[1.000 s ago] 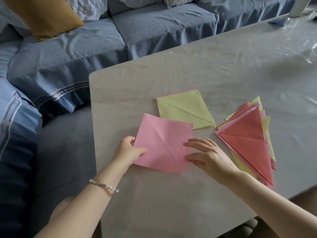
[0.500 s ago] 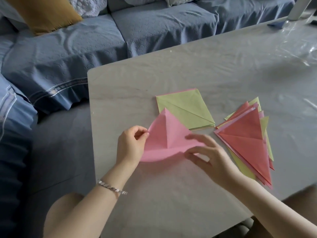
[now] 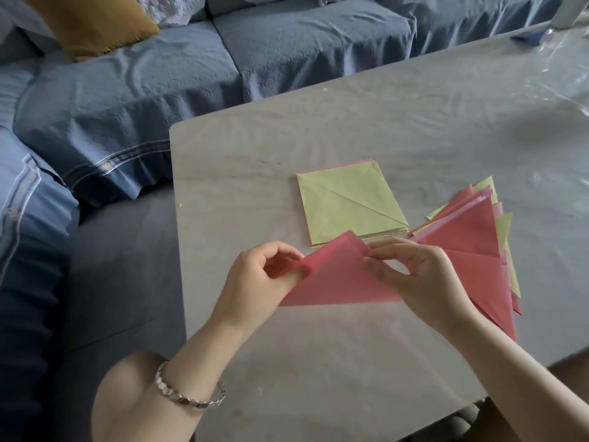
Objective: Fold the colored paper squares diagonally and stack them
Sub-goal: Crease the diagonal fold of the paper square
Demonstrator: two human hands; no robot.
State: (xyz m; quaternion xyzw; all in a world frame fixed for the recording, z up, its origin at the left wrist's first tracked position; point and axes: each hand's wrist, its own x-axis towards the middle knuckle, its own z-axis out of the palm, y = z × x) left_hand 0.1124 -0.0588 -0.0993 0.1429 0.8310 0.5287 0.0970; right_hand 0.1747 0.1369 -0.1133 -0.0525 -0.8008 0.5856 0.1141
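A silvery link bracelet (image 3: pixel 188 395) is worn on the left wrist, nearest the camera. Just beyond it, a pink paper sheet (image 3: pixel 338 282), folded into a triangle, is held between both hands over the table (image 3: pixel 318 362). Its left slanted edge is pinched by the left hand (image 3: pixel 258 282), with thumb and curled fingers closed on it. Its apex is pinched by the fingertips of the right hand (image 3: pixel 420 275). The long straight fold is turned toward the person and the point is turned away. The paper is seen to be thin and matte, with an even pink face.

The table is pale grey with a rounded corner, and a clear, wrinkled, glossy film is spread over it. Just right of the right hand, a fanned pile of folded triangles (image 3: pixel 471 250) is laid flat, pink on top with yellow-green edges showing, and it is partly hidden by the right forearm. Just beyond the held sheet, a neat stack of squares (image 3: pixel 347 205) is topped by a yellow-green sheet marked with a diagonal crease; a pink edge is seen beneath.

Farthest off, a sofa (image 3: pixel 287 49) is covered in quilted blue fabric, and a mustard cushion (image 3: pixel 92 23) is set on it.
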